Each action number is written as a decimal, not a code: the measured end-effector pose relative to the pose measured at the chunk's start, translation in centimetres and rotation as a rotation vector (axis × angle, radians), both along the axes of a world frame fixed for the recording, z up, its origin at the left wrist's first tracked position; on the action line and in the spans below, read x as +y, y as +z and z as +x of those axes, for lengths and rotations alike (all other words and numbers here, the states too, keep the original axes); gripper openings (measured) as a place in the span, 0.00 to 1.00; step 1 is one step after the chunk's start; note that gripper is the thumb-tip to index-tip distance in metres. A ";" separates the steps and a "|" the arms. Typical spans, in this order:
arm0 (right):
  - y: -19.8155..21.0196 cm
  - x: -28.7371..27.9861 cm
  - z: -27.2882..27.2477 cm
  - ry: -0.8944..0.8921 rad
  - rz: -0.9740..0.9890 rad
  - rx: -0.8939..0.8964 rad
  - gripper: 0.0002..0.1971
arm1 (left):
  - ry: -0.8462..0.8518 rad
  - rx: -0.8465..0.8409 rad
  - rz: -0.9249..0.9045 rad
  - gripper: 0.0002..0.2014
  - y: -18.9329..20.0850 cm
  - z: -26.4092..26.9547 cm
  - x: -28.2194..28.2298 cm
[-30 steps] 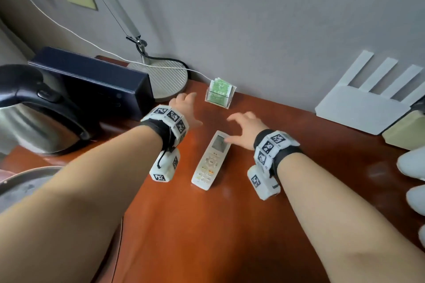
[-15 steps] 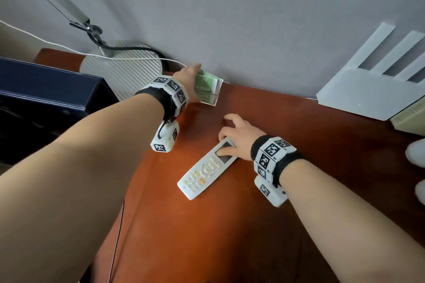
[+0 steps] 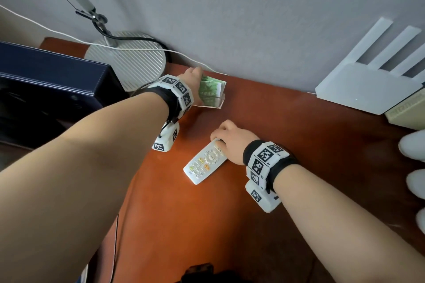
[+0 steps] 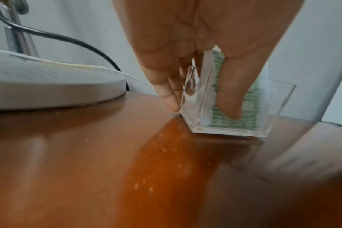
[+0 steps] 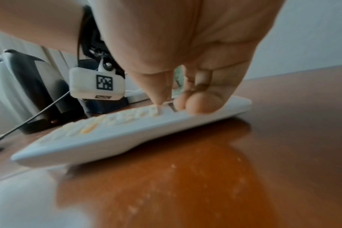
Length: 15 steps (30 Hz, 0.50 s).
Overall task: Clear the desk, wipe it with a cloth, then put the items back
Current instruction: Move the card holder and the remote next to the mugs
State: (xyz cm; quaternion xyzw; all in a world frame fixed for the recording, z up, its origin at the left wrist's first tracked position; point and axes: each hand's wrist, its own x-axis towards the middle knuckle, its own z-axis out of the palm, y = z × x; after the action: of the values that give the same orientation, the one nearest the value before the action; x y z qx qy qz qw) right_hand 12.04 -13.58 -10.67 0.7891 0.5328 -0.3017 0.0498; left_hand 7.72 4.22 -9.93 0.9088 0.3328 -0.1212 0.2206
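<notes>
wall (image 3: 230, 7): plain grey | desk (image 3: 230, 225): glossy reddish-brown wood, against wall

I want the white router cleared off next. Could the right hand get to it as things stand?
Probably yes, once it lets go: the right hand now grips the remote. The router leans at the wall on that same side, and the desk between them looks bare.

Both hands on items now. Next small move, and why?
Probably lift both off the desk: the left hand pinches the clear holder of green packets, and the right hand has its fingers curled on the remote control. Both still sit on the wood.
</notes>
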 end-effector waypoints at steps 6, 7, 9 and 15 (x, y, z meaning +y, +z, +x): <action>0.8 -2.2 0.7 0.089 -0.048 -0.083 0.15 | -0.035 0.048 -0.022 0.39 0.1 -2.0 -2.4; 1.0 -2.5 0.9 0.110 -0.065 -0.101 0.15 | -0.034 0.053 -0.026 0.39 0.1 -2.3 -2.7; 1.0 -3.0 0.8 0.135 -0.075 -0.126 0.15 | -0.032 0.060 -0.025 0.39 0.2 -2.8 -3.4; 1.0 -5.2 -0.3 -0.140 0.054 -0.127 0.26 | -0.099 0.068 -0.010 0.40 0.6 -4.2 -5.4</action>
State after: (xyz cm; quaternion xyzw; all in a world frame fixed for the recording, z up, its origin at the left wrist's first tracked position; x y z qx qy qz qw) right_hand 11.70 -18.75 -9.63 0.8430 0.4800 -0.2394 0.0407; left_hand 3.49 -1.19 -9.37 0.9185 0.2940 -0.1643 0.2073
